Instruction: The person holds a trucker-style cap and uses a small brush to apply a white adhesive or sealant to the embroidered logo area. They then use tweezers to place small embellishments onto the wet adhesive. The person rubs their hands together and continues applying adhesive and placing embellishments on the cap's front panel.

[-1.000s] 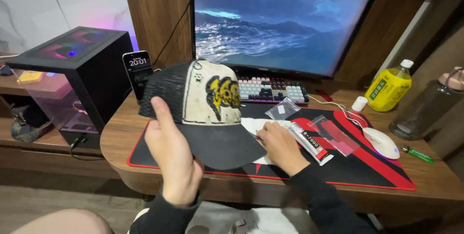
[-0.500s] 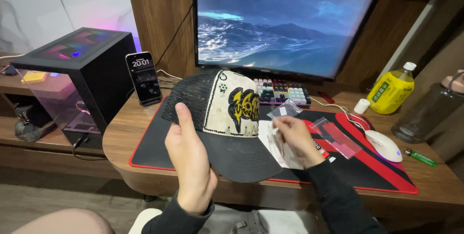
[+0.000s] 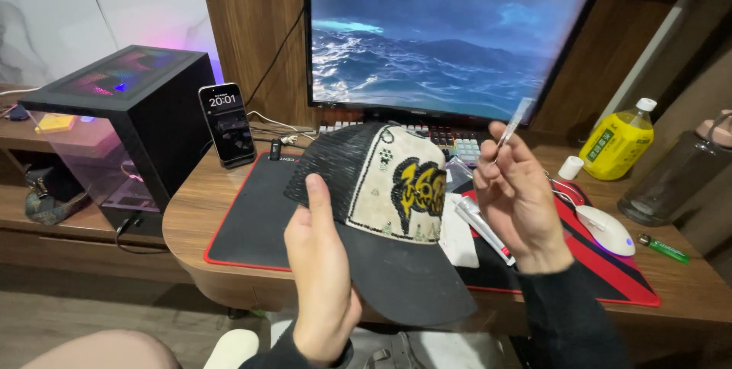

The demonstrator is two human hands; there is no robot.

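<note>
- Over the wooden desk (image 3: 229,209), the left hand (image 3: 320,277) is gripping a black cap (image 3: 381,209) by its brim.
- The right hand (image 3: 518,201) is pinching a thin clear stick (image 3: 515,120) before the monitor (image 3: 442,33).

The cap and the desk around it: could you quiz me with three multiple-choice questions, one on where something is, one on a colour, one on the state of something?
1. Where does the phone stand?
A. Propped beside the black computer case
B. Flat on the mouse mat
C. On the floor

2. What colour is the drink bottle at the right of the desk?
A. Blue
B. Yellow
C. Red

3. How does the left hand relate to the cap?
A. It rests apart from it
B. It presses it flat on the desk
C. It holds it up by the brim

Answers:
1 A, the phone leans upright next to the case.
2 B, its body is yellow with a white top.
3 C, the thumb lies on the dark brim and the cap is off the desk, while the right hand pinches a thin clear stick.
</note>
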